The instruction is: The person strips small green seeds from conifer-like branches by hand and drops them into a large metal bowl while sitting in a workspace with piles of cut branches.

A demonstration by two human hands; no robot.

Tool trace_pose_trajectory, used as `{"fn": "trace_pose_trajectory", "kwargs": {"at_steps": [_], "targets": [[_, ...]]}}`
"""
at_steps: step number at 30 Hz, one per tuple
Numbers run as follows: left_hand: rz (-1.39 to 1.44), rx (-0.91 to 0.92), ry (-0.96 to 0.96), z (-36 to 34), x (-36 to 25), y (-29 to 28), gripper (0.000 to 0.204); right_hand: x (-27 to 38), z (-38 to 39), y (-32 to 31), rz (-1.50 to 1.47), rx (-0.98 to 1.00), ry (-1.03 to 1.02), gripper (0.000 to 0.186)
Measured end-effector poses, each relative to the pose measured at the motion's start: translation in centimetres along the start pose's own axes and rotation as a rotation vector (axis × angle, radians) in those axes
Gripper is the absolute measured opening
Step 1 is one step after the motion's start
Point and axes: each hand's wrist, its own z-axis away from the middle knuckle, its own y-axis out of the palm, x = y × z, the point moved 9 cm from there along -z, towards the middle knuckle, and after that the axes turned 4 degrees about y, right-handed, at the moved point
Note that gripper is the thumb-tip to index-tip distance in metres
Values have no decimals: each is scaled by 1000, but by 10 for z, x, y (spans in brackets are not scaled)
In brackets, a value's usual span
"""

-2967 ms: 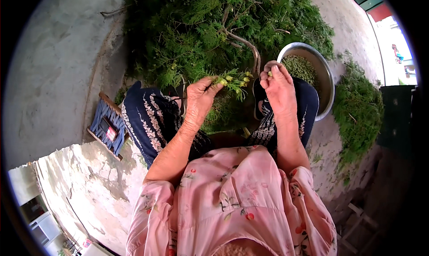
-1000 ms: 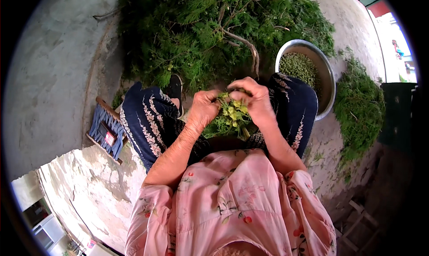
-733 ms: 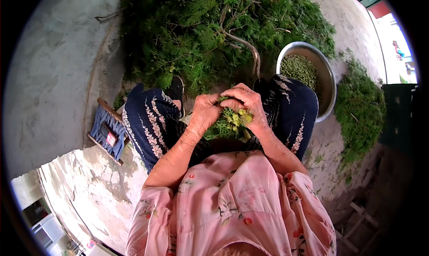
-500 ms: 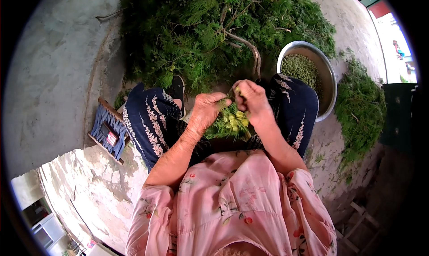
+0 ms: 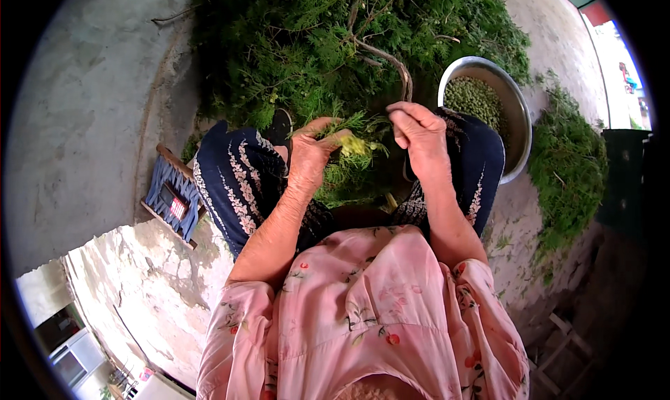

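My left hand grips a leafy evergreen sprig with pale yellow-green bits on it, held over my lap between my navy floral-trousered knees. My right hand is raised beside it, fingers curled together; what they hold, if anything, is hidden. Just beyond my right hand sits a wide metal basin, partly filled with small green cones.
A large heap of cut evergreen branches with a bare bent stem lies in front of me; a smaller heap is right of the basin. At left stands a low woven stool with a phone on it, beside grey concrete.
My hands have parted from their meeting over my lap and risen; the right moved up and right, the left slightly up and left, keeping the sprig.
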Motion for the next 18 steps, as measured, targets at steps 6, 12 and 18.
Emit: {"fn": "trace_pose_trajectory", "kwargs": {"at_steps": [6, 12, 18], "targets": [[-362, 19, 24, 2, -10, 5, 21, 25, 14, 41, 565, 115, -397, 20], [-167, -20, 24, 0, 2, -2, 23, 10, 13, 31, 508, 22, -278, 27], [90, 53, -80, 2, 7, 12, 33, -8, 11, 16, 421, -60, -127, 19]]}}
